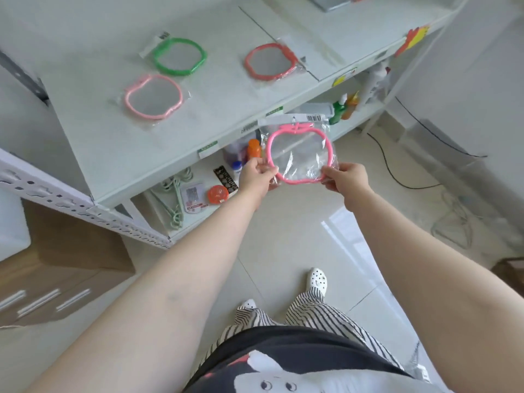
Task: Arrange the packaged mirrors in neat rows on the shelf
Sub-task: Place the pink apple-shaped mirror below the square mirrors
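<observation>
Head view: left hand (256, 175) and right hand (344, 177) both grasp a bagged pink mirror (299, 154) before the shelf (226, 89).

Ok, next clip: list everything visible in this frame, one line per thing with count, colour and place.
green mirror: 1, green, top shelf, back left
light pink mirror: 1, pale pink, top shelf, in front of green
red mirror: 1, red-orange, top shelf, right
held mirror: 1, bright pink, in plastic bag, off the shelf, between both hands
top shelf: 1, white
bottles: several, green and orange, lower shelf
orange round container: 1, lower shelf
cables: black, floor at right
left hand: grips bag's left edge
right hand: grips bag's right edge
</observation>
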`<state>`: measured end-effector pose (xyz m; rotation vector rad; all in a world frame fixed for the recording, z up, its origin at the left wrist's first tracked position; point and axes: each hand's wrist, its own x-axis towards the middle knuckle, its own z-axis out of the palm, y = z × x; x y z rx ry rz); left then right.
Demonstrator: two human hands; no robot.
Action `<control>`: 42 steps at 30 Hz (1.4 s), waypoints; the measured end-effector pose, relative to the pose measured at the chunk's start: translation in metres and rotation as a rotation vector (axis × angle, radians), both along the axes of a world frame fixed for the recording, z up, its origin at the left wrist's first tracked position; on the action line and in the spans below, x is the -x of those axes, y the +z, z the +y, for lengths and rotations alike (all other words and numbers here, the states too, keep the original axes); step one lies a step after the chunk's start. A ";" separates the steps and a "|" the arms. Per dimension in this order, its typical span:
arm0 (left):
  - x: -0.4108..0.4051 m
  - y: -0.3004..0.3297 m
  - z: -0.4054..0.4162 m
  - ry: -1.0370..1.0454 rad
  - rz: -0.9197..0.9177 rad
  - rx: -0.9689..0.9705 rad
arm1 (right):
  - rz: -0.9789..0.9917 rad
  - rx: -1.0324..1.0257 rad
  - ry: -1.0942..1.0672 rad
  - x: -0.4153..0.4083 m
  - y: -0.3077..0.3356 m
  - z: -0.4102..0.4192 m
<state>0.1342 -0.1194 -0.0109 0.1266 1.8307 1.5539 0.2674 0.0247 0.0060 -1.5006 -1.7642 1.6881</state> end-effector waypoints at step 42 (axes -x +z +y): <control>-0.018 -0.001 0.605 -0.321 0.202 0.115 | -0.045 -0.036 -0.323 -0.059 -0.007 0.554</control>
